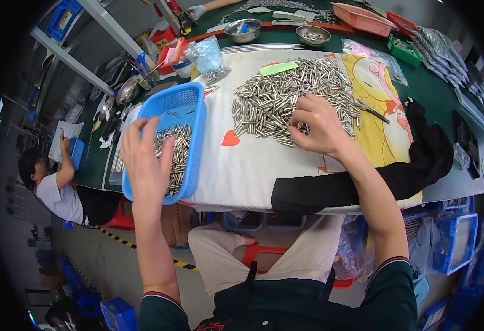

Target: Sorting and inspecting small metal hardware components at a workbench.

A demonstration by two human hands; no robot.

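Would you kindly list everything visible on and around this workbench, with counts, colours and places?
metal pins: a large heap, silver, on the cloth at centre.
blue basket: one, left of the heap, holding more silver pins.
cloth: one, white with cartoon print, covering the bench.
green slip: one, on the heap's far edge.
black garment: one, at the bench's right edge.
steel bowls: two, at the far side.
orange tray: one, far right.
co-worker: one, seated at lower left.
left hand: open, fingers spread over the basket.
right hand: fingers curled on the heap.
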